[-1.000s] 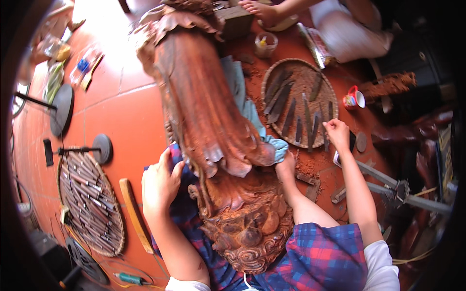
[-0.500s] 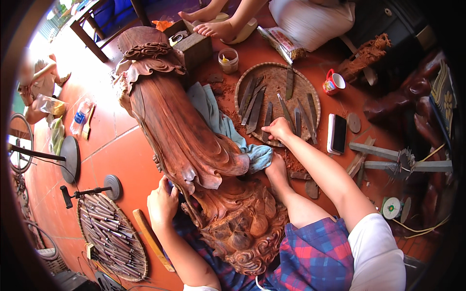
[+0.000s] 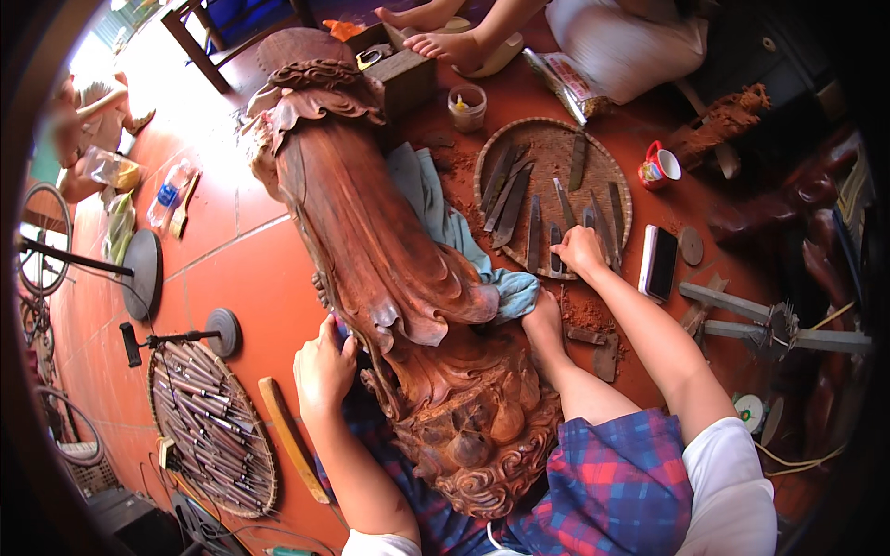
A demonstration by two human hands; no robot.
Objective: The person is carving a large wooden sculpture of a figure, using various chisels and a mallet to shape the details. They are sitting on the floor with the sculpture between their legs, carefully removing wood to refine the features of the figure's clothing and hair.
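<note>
A large carved wooden statue point(image 3: 371, 218) lies tilted across my legs, its ornate base point(image 3: 473, 426) nearest me. My left hand point(image 3: 324, 366) is closed beside the statue's left edge; a bit of blue shows at its fingertips, but what it holds is hidden. Out over the near rim of a round woven tray point(image 3: 484, 153), my right hand point(image 3: 582, 250) pinches the end of a dark flat file point(image 3: 555, 246). Several similar flat files point(image 3: 508, 204) lie in that tray. A blue-grey cloth point(image 3: 450, 227) is tucked along the statue's right side, against my foot.
At left lie an oval basket of slim-handled tools point(image 3: 209, 426), a curved wooden strip point(image 3: 289, 435) and round-based stands point(image 3: 142, 278). To the right are a phone point(image 3: 660, 264), a red mug point(image 3: 658, 167) and grey metal bars point(image 3: 732, 295). Another person's feet point(image 3: 450, 48) rest beyond a jar point(image 3: 466, 107).
My right hand has shifted rightward across the tray, from one file to another beside it. The whole view has swung slightly; my left hand keeps its place by the statue.
</note>
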